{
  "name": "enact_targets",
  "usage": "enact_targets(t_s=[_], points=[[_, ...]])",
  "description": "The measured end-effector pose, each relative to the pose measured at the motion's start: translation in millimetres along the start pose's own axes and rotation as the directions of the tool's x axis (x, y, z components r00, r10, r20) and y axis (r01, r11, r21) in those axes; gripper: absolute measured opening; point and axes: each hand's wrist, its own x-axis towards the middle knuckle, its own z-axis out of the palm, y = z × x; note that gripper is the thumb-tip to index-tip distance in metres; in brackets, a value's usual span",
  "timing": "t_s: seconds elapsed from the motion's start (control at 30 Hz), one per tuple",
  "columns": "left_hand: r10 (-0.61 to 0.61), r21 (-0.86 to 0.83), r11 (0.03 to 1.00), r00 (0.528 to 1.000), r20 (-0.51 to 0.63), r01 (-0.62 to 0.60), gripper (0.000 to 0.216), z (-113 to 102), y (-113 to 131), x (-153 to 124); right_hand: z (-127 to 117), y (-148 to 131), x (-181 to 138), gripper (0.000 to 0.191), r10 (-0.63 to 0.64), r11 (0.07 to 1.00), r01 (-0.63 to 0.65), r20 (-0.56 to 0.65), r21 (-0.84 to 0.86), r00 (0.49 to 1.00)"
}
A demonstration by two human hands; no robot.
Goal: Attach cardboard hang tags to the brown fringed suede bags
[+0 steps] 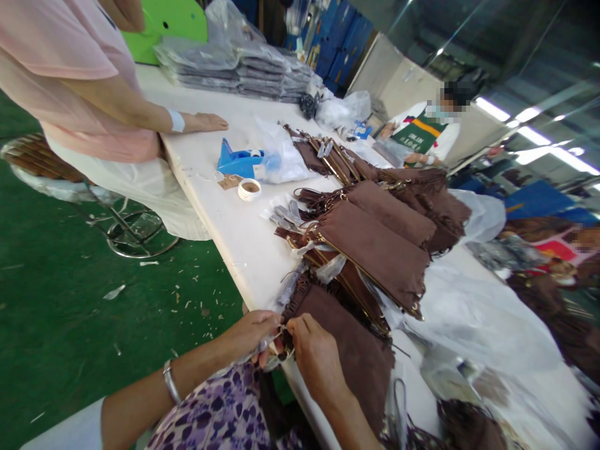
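At the near edge of the table, my left hand (pixel 263 332) and my right hand (pixel 315 351) meet at the corner of a brown fringed bag (pixel 352 342). Both hands are closed, with the fingertips pinching a small clear plastic wrapping (pixel 268 344) around what looks like the bag's metal hardware. The exact piece between the fingers is too small to make out. The bag lies flat beneath my right wrist. Just beyond it rests another brown bag (pixel 375 244) with a gold zipper edge, its strap ends wrapped in clear plastic.
More brown bags (pixel 323 153) are piled further along the white table (pixel 197 162). A blue tape dispenser (pixel 239 159) and a white tape roll (pixel 249 189) lie near the left edge. Plastic-wrapped stacks (pixel 262 72) stand behind. One person stands at left, another at the far side; a stool (pixel 135 231) is on the floor.
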Motion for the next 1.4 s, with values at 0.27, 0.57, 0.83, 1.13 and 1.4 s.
enact_targets(t_s=[0.27,0.57,0.83,1.13,1.4], points=[[-0.118,-0.172,0.978,0.993,0.020,0.120,0.042,-1,-1,3,5,1,3,0.019,0.037,0.998,-0.037,0.006,0.058,0.999],[-0.150,-0.165,0.973,0.987,0.057,0.158,0.038,-2,-2,3,5,5,0,0.020,0.064,0.983,-0.066,0.018,0.174,0.998],[-0.097,0.123,0.987,0.994,-0.044,0.101,0.026,0,-10,8,3,6,-3,0.021,0.038,0.970,-0.047,0.044,0.236,0.998],[0.330,0.745,0.657,0.932,-0.147,-0.115,0.014,0,6,-9,10,13,-1,0.027,0.094,0.927,-0.090,0.008,0.364,0.996],[0.369,0.973,0.224,0.929,-0.035,-0.053,0.030,3,18,-14,10,11,9,0.024,0.094,0.868,-0.112,0.060,0.483,0.994]])
